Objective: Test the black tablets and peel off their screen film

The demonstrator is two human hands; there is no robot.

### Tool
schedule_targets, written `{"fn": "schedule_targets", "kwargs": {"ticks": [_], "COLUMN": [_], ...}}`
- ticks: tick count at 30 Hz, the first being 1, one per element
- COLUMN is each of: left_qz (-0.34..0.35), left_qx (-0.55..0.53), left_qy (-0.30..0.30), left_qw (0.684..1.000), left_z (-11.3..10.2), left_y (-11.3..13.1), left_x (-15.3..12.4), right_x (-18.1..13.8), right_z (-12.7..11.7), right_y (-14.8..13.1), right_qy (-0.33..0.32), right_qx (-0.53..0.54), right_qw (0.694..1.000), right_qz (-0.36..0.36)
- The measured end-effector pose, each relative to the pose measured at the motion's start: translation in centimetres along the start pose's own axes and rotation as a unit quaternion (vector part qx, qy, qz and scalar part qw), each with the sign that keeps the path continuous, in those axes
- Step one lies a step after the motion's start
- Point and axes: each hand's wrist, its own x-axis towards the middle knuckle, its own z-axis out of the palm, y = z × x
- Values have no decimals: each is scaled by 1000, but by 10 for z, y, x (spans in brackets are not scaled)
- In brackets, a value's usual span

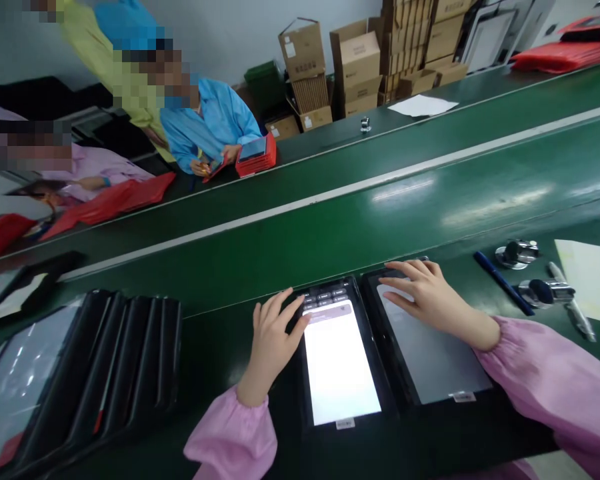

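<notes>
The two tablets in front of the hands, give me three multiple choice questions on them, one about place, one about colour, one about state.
1. Where is the right hand?
A. on the dark tablet
B. on the blue pen
C. on the white paper

2. What colour are the person's sleeves?
A. green
B. pink
C. blue

3. What state is the tablet by the left hand?
A. screen lit white
B. screen dark
C. face down

Answers:
1 A, the right palm lies flat on the dark screen's upper end.
2 B, both cuffs are pink.
3 A, the lit tablet glows white while its neighbour shows grey.
</notes>
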Motion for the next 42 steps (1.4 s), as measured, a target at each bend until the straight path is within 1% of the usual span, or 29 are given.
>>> {"fn": "schedule_targets", "kwargs": {"ticks": [2, 5, 11, 15, 19, 21, 22, 23, 24, 25, 26, 27, 28, 29, 30, 31, 35, 38, 40, 42], "left_qz": [8, 5, -10, -9, -6, -23, -43, -76, -118, -162, -203, -236, -258, -271, -278, -284, -289, -286, -285, -286], "left_qx": [2, 1, -28, -26, -24, -47, -69, -105, -149, -195, -236, -270, -295, -312, -325, -340, -413, -467, -495, -515], "left_qy": [-19, -35, -33, -41, -36, -28, -17, 1, 24, 47, 67, 80, 86, 87, 87, 89, 110, 134, 146, 153], "left_qw": [1000, 999, 999, 999, 999, 998, 997, 992, 981, 966, 948, 930, 916, 906, 900, 892, 857, 826, 807, 793], "left_z": [5, 11, 12, 12, 13, 11, 10, 9, 8, 8, 7, 8, 9, 12, 15, 19, 36, 44, 45, 44], "left_y": [-3, -7, -8, -6, -3, -1, 0, 1, 1, 1, -1, -2, -4, -6, -8, -9, -10, -9, -9, -9], "left_x": [6, 5, -2, -1, 2, 0, -3, -7, -12, -18, -23, -28, -31, -31, -29, -24, 12, 32, 36, 35], "right_x": [5, 8, 6, 7, 10, 8, 6, 2, -4, -10, -17, -24, -29, -33, -35, -34, -21, -17, -21, -27], "right_z": [7, 11, 11, 15, 16, 11, 6, 1, -3, -7, -9, -10, -8, -5, -1, 5, 22, 23, 19, 15], "right_y": [2, 4, 7, 7, 7, 11, 15, 20, 26, 31, 37, 43, 48, 52, 56, 60, 68, 66, 63, 60], "right_qy": [-12, -30, -32, -25, -15, -5, 7, 26, 53, 85, 118, 142, 156, 159, 154, 144, 109, 98, 96, 93], "right_qx": [-17, -27, -14, -6, 1, 16, 38, 68, 110, 166, 227, 283, 330, 369, 398, 417, 474, 498, 506, 509], "right_qw": [1000, 999, 999, 1000, 1000, 1000, 999, 997, 992, 977, 952, 919, 885, 856, 837, 827, 798, 781, 774, 769], "right_qz": [-3, -6, -10, -14, -21, -24, -17, 4, 43, 101, 170, 236, 289, 324, 342, 349, 356, 364, 369, 374]}}
